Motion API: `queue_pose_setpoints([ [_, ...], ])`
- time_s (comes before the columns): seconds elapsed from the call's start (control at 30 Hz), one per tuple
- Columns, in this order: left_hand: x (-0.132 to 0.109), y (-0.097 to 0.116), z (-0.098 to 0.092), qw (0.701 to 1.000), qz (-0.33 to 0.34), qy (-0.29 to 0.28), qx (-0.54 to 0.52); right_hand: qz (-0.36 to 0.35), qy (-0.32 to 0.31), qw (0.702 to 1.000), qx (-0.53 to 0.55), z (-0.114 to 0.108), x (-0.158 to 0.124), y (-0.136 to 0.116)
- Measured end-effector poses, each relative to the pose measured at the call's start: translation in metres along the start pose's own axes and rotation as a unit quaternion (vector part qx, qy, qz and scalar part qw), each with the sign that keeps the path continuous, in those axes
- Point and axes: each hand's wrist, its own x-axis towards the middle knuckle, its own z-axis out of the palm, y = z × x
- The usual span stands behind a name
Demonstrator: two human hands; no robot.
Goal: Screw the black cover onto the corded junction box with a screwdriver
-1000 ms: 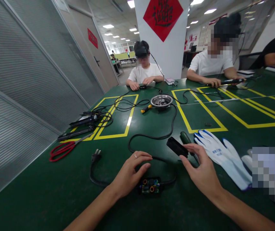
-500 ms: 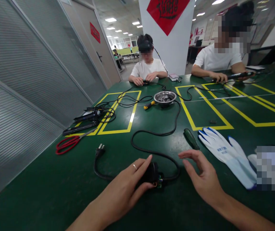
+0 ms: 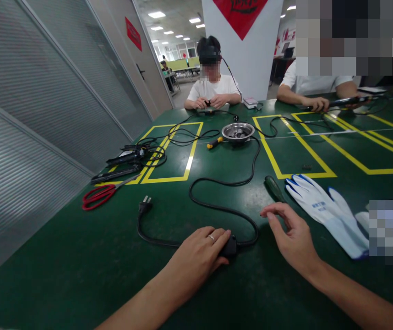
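My left hand (image 3: 201,250) lies over a small black power adapter box (image 3: 230,247), fingers on top and thumb along its near side. Much of the box is hidden under the hand. A black cord leaves each end; the left cord ends in a two-pin plug (image 3: 145,204), and the right cord (image 3: 222,207) winds away toward the metal bowl (image 3: 238,133). To the right, my right hand (image 3: 291,233) hovers open with bent fingers and nothing visible in it. Just beyond its fingertips is a dark green handle (image 3: 274,189), probably a screwdriver's.
White-and-blue work gloves (image 3: 327,215) lie at the right. Red-handled scissors (image 3: 99,197) and a heap of black cables and adapters (image 3: 131,160) are on the left. A yellow-black handle (image 3: 215,143) touches the bowl's left side. Two people work across the green table (image 3: 79,266).
My left hand and the box have shifted slightly right. Green board and copper showed at the box's right end before; now black casing covers that end. My right hand's fingers have drawn closer together.
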Motion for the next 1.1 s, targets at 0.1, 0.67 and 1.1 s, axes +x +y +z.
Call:
queue_pose_setpoints([
  [0.1,-0.001,0.003,-0.002,0.999,-0.018,0.007,0.027,-0.008,0.007,0.999,-0.046,-0.006,0.008,0.000],
  [0.67,0.026,-0.009,0.001,0.991,-0.039,0.014,0.124,0.076,0.047,0.995,-0.055,-0.061,0.069,0.031],
  [1.1,0.024,-0.022,0.010,0.999,0.036,0.030,-0.019,0.012,0.273,0.954,0.125,-0.038,0.056,0.014],
])
